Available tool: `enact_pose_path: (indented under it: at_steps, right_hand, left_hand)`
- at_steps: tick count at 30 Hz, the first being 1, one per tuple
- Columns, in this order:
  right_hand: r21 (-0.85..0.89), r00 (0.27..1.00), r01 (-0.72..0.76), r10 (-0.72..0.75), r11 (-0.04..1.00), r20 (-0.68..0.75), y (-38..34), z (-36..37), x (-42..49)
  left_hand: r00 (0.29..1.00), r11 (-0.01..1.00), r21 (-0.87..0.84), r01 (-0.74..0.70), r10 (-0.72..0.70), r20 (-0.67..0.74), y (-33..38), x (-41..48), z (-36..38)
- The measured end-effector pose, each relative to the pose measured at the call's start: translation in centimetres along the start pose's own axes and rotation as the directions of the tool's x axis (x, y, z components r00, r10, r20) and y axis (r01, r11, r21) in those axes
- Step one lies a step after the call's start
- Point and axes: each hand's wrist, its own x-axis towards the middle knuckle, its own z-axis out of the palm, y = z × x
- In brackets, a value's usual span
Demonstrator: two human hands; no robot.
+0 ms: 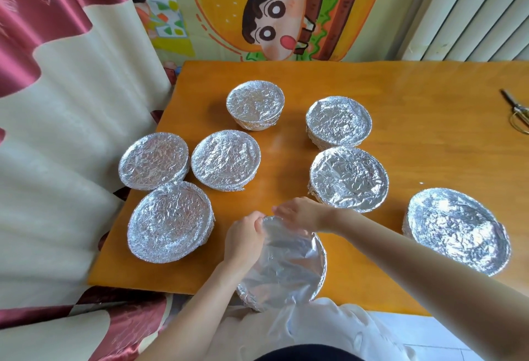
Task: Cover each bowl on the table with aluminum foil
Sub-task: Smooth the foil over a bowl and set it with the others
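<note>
Glossy orange wooden desk, evenly daylit. Left: draped curtain in dark red and cream. Far side: bright cartoon wall hanging, mostly yellow. Far right: white ribbed panel, upright. Near right: pale floor.

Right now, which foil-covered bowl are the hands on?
The round foil-covered bowl at the near edge of the orange table: the left hand and right hand grip its far rim; no hand touches any other.
</note>
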Motion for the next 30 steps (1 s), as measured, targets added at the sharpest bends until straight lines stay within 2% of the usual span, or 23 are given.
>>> enact_pose_path:
  at_steps: [5, 10, 14, 20, 25, 30]
  right_hand:
    - [-0.12, 0.986, 0.019, 0.001, 0.993, 0.166, -0.5, 1.0, -1.0]
    - [0.025, 0.987, -0.04, 0.035, 0.999, 0.156, 0.4, 0.0, -0.1]
    - [0.176, 0.993, -0.029, 0.008, 0.984, 0.117, 0.5, -0.7, 0.4]
    - [0.171, 0.988, -0.047, 0.021, 0.984, 0.155, 0.7, 0.0, 0.0]
    - [0.301, 0.984, -0.122, 0.074, 0.946, 0.165, 1.4, -0.7, 0.5]
    - [0.392, 0.974, -0.198, 0.135, 0.899, 0.181, 2.3, 0.5, 0.6]
  left_hand:
    - [1.0, 1.0, -0.024, 0.009, -0.008, 0.023, 0.3, -0.1, 0.2]
    - [1.0, 1.0, -0.022, -0.02, 0.021, 0.015, 1.1, 0.0, 0.1]
    - [1.0, 0.998, -0.064, 0.002, -0.003, -0.007, 1.3, 0.1, -0.1]
    - [0.998, 0.992, -0.126, -0.026, 0.019, -0.059, 1.2, -0.4, 0.6]
    - [0.995, 0.989, -0.139, -0.043, 0.03, -0.093, 1.6, -0.1, 0.4]
    - [0.996, 0.991, -0.134, 0.01, -0.022, -0.081, 1.4, -0.2, 0.6]
